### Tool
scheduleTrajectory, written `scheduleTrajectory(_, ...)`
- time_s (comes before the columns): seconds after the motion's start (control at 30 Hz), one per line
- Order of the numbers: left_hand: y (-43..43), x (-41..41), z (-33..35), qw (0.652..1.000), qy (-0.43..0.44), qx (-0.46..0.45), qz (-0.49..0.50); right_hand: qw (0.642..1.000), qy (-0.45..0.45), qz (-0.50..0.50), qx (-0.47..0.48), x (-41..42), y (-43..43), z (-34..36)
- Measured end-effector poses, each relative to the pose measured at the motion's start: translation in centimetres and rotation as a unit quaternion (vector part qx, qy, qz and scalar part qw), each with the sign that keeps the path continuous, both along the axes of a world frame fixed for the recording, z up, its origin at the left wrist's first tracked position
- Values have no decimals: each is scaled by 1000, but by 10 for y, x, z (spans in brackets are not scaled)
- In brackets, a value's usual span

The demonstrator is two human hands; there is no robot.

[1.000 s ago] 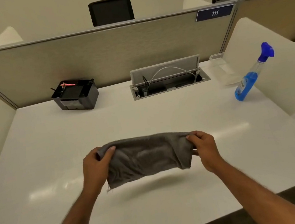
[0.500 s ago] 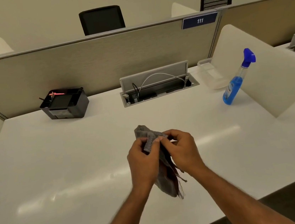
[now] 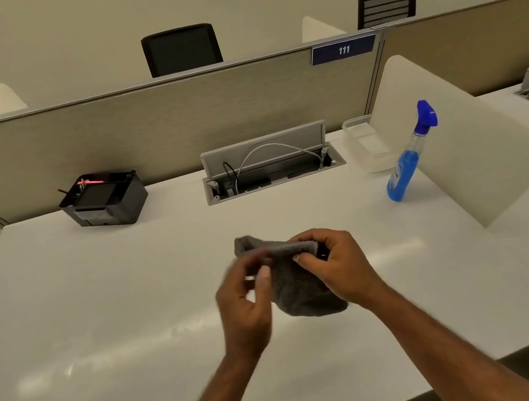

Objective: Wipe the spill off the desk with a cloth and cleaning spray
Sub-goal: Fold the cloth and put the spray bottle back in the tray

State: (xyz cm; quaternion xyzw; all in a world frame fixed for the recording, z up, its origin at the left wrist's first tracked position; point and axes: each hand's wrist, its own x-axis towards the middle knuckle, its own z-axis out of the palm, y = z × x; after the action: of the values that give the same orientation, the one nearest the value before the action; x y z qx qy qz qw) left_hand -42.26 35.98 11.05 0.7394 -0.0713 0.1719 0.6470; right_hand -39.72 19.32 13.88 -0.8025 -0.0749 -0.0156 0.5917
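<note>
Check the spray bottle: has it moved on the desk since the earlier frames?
No. The spray bottle stands just right of the clear tray, in front of the white divider, as before; only the camera shifted.

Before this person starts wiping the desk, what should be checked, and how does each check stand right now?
1. Main grip: ok, the right hand pinches the top edge of the cloth, held above the desk.
2. Second grip: cannot tell, the left hand is blurred beside the cloth.
3. Cleaner ready: ok, the spray bottle stands on the desk to the right, untouched.
4. Spill found: cannot tell, the white desk shows only glare streaks.
5. Cables safe from spray: not ok, the cable box at the back stands open, so probably aim away from it.
</note>
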Motion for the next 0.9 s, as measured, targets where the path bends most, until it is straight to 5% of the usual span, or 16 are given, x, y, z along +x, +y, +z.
scheduleTrajectory(0.1,7,23,-18,991,122,-12,50,999,9,30,21,7,-24,8)
scheduleTrajectory(0.2,6,43,-29,964,236,-42,-118,996,53,14,75,13,-47,12)
scheduleTrajectory(0.4,-44,56,-25,953,256,-90,-132,977,138,-63,151,37,-94,-4)
scheduleTrajectory(0.5,-73,63,-29,954,262,-91,-116,933,214,-56,284,43,-112,-28)
scheduleTrajectory(0.6,-92,71,-37,944,297,-95,-110,943,263,-28,200,40,-119,-57)
scheduleTrajectory(0.9,-106,109,-72,903,402,-93,-123,957,251,-143,12,58,-125,-89)
